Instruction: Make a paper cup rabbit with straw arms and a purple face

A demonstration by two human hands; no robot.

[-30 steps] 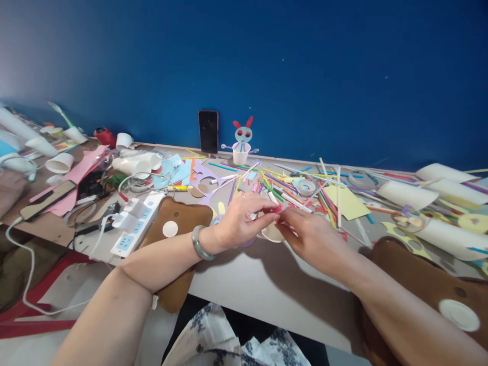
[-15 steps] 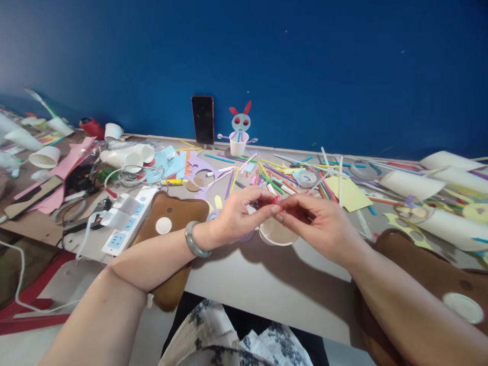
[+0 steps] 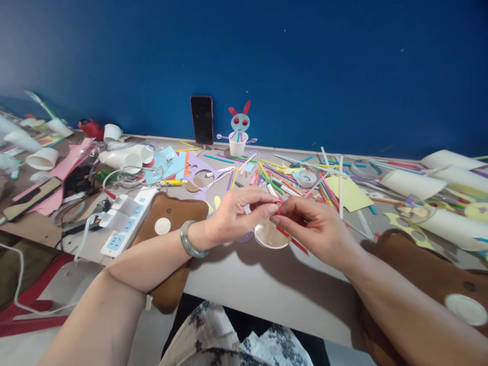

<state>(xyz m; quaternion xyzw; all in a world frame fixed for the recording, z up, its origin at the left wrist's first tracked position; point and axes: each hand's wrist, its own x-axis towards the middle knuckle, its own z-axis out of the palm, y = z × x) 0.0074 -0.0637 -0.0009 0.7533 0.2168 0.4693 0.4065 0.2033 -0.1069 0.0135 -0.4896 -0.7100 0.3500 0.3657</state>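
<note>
Thumb and fingers of my left hand [image 3: 242, 216] are pinched together above a white paper cup [image 3: 271, 239]. My right hand [image 3: 314, 223] meets it there, its thumb and forefinger closed on a thin red strip [image 3: 299, 245] that slants down past the cup's right side. The strip's upper end lies between both hands' fingertips, partly hidden. Under my left hand, a purple paper piece [image 3: 246, 237] shows in part. Behind, a paper cup figure [image 3: 237, 145] with a grey-blue face and red ears stands by the wall.
A phone [image 3: 202, 120] leans on the blue wall. Colored straws and sticks [image 3: 282, 173] lie behind the hands. A power strip [image 3: 129, 223] and a brown cushion [image 3: 171, 213] are at left, another brown cushion [image 3: 412, 269] and paper rolls [image 3: 450, 226] at right.
The red strip now shows below my right hand's fingers, extending down to the right. The white cup appears slightly further left, and both hands remain together in nearly the same place.
</note>
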